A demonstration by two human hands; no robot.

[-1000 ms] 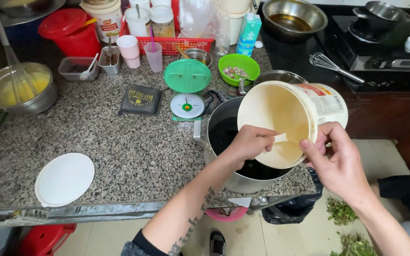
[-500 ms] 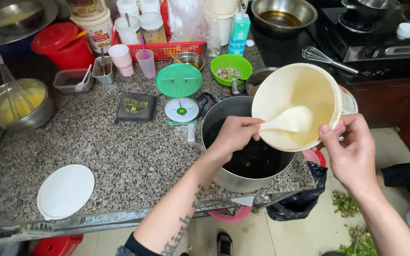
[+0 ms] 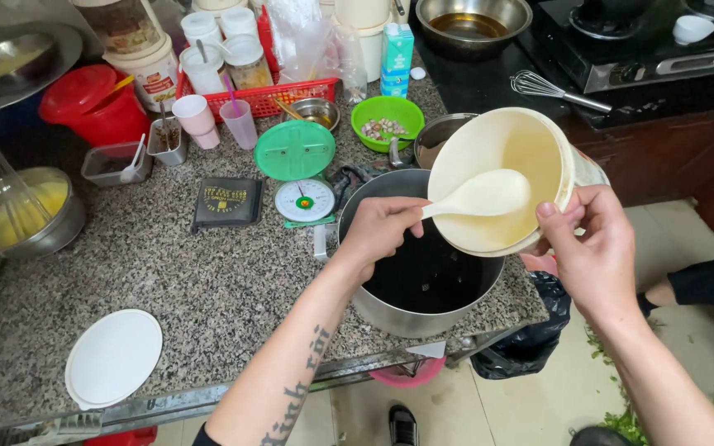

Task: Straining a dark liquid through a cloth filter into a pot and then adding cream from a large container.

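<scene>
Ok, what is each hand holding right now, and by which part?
Left hand grips the cream spoon by its handle; right hand holds the tilted cream tub at its rim.

Bare granite counter (image 3: 192, 272) lies open to your left, between the white lid (image 3: 113, 357) and the steel pot (image 3: 423, 264). Behind it, the green scale (image 3: 299, 169), black pouch (image 3: 226, 201) and crowded red basket (image 3: 291, 91) block any reach toward the back.

The left hand (image 3: 382, 227) scrapes a spoon (image 3: 481, 195) inside the tilted tub (image 3: 530, 149), held by the right hand (image 3: 592, 248) over a pot (image 3: 398, 310).
</scene>
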